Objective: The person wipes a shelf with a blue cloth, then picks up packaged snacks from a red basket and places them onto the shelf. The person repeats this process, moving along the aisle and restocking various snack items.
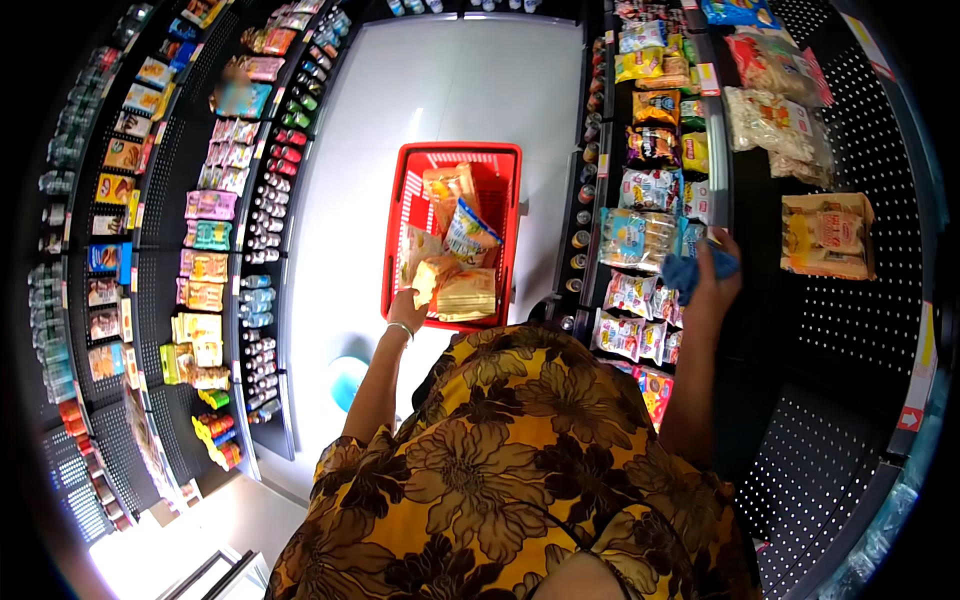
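Observation:
A red plastic shopping basket (514,225) rests on the pale floor in front of me, with several snack packets inside. Over its near left corner, my left hand (407,311) grips a yellowish snack packet (436,276). Next to that packet lie a stack of tan packets (466,294) and a blue-and-white snack bag (471,232). My right hand (721,274) is raised at the right-hand shelves, with a crumpled blue cloth (686,271) in its fingers. Just left of the cloth sits a blue-labelled clear bread pack (637,238) on the shelf.
Black shelving with packaged snacks (210,204) and rows of bottles (271,199) runs along the left. At right, an upper shelf carries a tan snack bag (827,236) and clear snack bags (776,124). A light-blue round object (347,382) is on the floor by my left forearm.

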